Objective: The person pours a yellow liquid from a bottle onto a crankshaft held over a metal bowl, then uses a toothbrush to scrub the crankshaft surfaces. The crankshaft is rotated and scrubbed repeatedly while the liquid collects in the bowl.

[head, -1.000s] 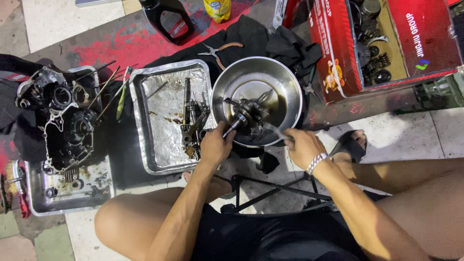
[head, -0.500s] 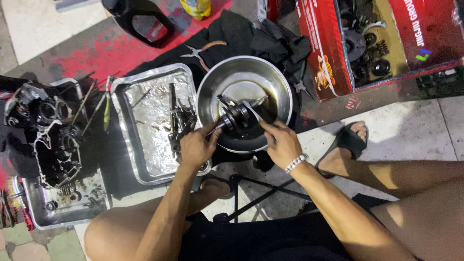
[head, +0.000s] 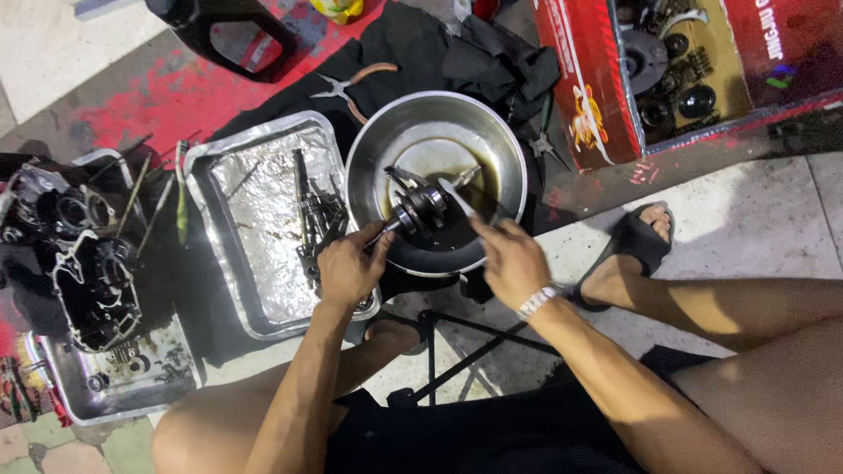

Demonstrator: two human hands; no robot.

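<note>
Steel, dark and oily, made up the stubby crankshaft assembly point(head: 423, 207) that lay in the round shiny metal basin point(head: 505, 154), over a shallow pool of brownish liquid. My left hand point(head: 349, 268) was closed around its thin shaft end at the basin's near rim, while my right hand point(head: 512, 257) pinched a slim pale brush-like tool point(head: 457, 198) against its middle. I judged it heavy, rigid and slippery; the bare shaft seemed the surest hold. A rectangular foil-lined metal tray point(head: 263, 254) with greasy parts sat just beside.
</note>
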